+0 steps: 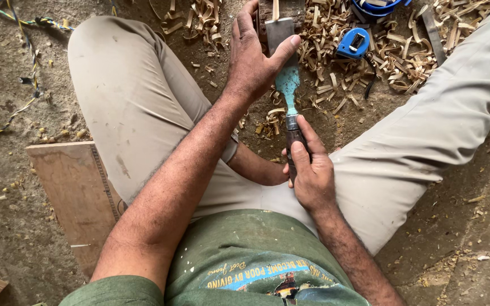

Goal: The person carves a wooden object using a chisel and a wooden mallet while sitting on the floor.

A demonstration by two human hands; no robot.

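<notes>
I sit on the ground with my legs spread. My right hand grips the dark wooden handle of a chisel whose teal-stained metal blade points away from me. My left hand rests on the wide blade near its tip, thumb pressed across the flat steel. The blade end lies against a dark block at the top edge, mostly cut off by the frame.
Wood shavings cover the ground ahead. A blue tape measure lies among them, another blue object behind it. A wooden board lies under my left thigh. Coloured wires run at the upper left.
</notes>
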